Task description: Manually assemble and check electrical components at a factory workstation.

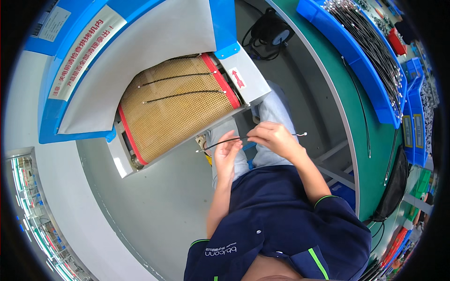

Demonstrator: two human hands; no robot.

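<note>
A short black cable with small white connectors at its ends is stretched between my hands, above my lap. My right hand pinches it with the thumb and fingertips, and one connector end sticks out to the right. My left hand is turned palm up, its fingers loosely curled around the cable, with the other end pointing left. Just beyond my hands, two more black cables, an upper one and a lower one, lie apart across a tan mesh conveyor belt with red edges.
A blue and white machine hood arches over the belt's far side. On the right, a green table holds a blue bin full of black cables, several loose cables and a black pouch. A black round device stands beyond the belt.
</note>
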